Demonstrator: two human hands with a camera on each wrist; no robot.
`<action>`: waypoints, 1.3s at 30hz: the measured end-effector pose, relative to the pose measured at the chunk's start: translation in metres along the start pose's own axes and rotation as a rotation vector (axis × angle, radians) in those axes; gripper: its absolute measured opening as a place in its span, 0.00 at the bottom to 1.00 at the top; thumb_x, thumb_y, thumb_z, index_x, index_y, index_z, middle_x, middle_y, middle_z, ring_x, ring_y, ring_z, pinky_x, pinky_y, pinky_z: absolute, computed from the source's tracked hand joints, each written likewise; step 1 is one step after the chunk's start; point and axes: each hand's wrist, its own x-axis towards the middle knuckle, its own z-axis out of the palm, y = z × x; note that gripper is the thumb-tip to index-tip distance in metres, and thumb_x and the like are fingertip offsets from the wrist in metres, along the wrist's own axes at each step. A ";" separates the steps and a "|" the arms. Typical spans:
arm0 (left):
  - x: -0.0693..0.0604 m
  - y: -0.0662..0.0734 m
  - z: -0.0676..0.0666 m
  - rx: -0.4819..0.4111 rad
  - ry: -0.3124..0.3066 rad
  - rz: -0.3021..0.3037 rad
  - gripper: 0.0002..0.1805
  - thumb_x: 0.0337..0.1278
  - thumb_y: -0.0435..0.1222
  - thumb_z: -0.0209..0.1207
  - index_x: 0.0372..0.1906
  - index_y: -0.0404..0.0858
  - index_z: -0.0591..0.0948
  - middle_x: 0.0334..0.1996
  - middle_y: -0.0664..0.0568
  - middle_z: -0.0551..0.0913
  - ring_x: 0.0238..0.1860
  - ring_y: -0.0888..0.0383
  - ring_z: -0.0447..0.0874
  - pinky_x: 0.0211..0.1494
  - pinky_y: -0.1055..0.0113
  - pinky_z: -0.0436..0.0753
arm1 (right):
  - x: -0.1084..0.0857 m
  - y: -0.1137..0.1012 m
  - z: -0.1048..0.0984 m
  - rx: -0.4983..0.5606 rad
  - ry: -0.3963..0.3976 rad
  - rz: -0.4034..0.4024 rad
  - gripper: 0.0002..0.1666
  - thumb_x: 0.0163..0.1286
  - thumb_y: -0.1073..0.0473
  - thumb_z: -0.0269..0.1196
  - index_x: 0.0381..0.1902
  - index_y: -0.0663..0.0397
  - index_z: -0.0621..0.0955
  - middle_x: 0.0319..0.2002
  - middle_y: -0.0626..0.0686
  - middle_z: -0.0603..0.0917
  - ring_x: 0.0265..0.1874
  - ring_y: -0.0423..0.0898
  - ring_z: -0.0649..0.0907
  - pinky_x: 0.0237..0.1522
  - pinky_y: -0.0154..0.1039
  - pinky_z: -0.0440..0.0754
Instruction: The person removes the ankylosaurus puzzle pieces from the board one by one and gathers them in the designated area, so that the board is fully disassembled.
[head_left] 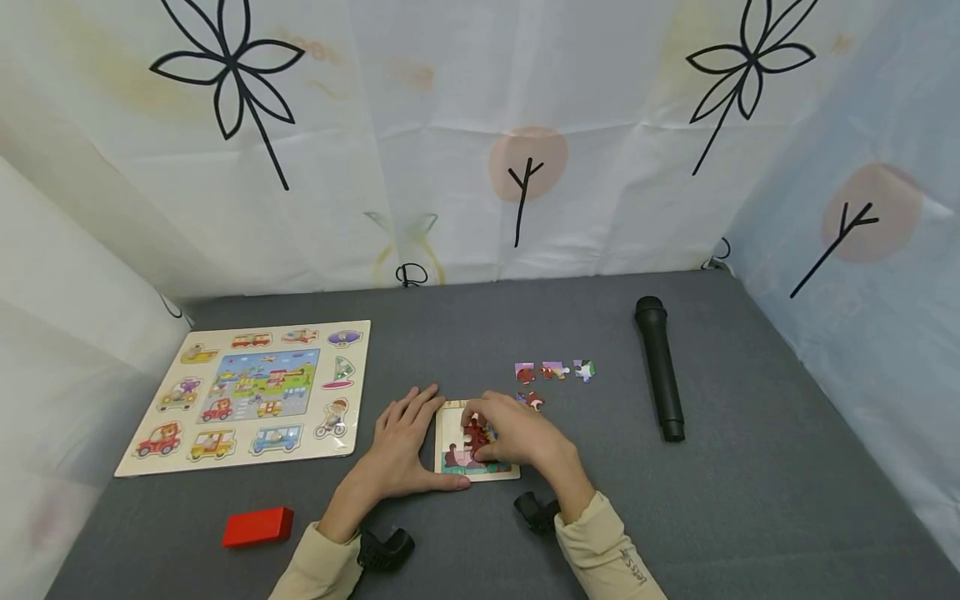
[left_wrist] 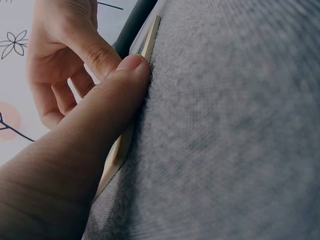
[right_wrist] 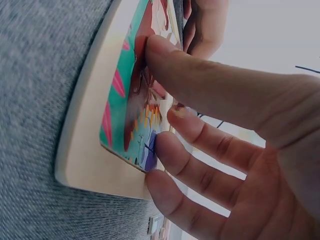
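Observation:
A small wooden jigsaw puzzle (head_left: 495, 477) with a colourful animal picture lies on the table between both hands. My left hand (head_left: 402, 446) rests against its left side, fingers stretched out and thumb along the near edge. In the left wrist view the thumb (left_wrist: 122, 82) touches the wooden rim. Over the picture, my right hand (head_left: 517, 429) holds a brown puzzle piece (head_left: 476, 437) between bent thumb and fingers. The right wrist view shows that thumb (right_wrist: 175, 62) on the picture; part of the piece is hidden. Several loose puzzle pieces (head_left: 555, 370) lie behind the board.
A large wooden picture board (head_left: 341, 442) with vehicles lies at the left. In front of it is a red block (head_left: 257, 527). A black microphone (head_left: 660, 367) lies on the right. Cloth walls (head_left: 450, 167) stand behind and beside the grey table (head_left: 750, 500).

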 end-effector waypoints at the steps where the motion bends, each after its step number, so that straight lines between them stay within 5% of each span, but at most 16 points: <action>1: 0.000 0.000 0.000 0.000 -0.002 -0.001 0.64 0.34 0.65 0.76 0.77 0.39 0.65 0.81 0.41 0.59 0.81 0.34 0.52 0.75 0.27 0.55 | 0.000 0.000 0.000 -0.001 0.001 -0.003 0.17 0.57 0.63 0.78 0.41 0.50 0.82 0.36 0.50 0.78 0.34 0.42 0.74 0.35 0.35 0.73; 16: 0.000 -0.002 0.003 0.003 -0.014 -0.016 0.64 0.34 0.66 0.76 0.77 0.40 0.65 0.81 0.43 0.58 0.81 0.34 0.52 0.75 0.27 0.55 | -0.003 0.002 -0.004 0.026 -0.011 -0.037 0.15 0.65 0.67 0.71 0.50 0.56 0.86 0.38 0.53 0.82 0.34 0.45 0.76 0.34 0.32 0.74; 23: 0.001 -0.001 0.002 0.000 -0.028 -0.030 0.65 0.34 0.67 0.75 0.78 0.40 0.63 0.81 0.43 0.58 0.82 0.35 0.50 0.76 0.28 0.54 | -0.011 0.018 -0.018 0.007 0.029 0.027 0.18 0.67 0.63 0.70 0.54 0.54 0.86 0.40 0.51 0.81 0.32 0.40 0.74 0.34 0.31 0.73; 33: 0.001 -0.002 0.002 0.010 -0.028 -0.029 0.65 0.34 0.68 0.75 0.78 0.40 0.63 0.81 0.43 0.58 0.82 0.36 0.50 0.77 0.29 0.53 | -0.027 0.047 -0.042 0.006 0.093 0.087 0.18 0.68 0.62 0.69 0.55 0.56 0.86 0.48 0.57 0.82 0.43 0.50 0.79 0.46 0.41 0.79; 39: 0.001 -0.002 0.002 0.008 -0.022 -0.025 0.65 0.33 0.68 0.75 0.78 0.40 0.63 0.81 0.43 0.58 0.82 0.35 0.51 0.77 0.29 0.53 | -0.035 0.062 -0.050 -0.001 0.099 0.150 0.20 0.68 0.64 0.69 0.57 0.56 0.85 0.46 0.58 0.81 0.37 0.47 0.75 0.40 0.39 0.74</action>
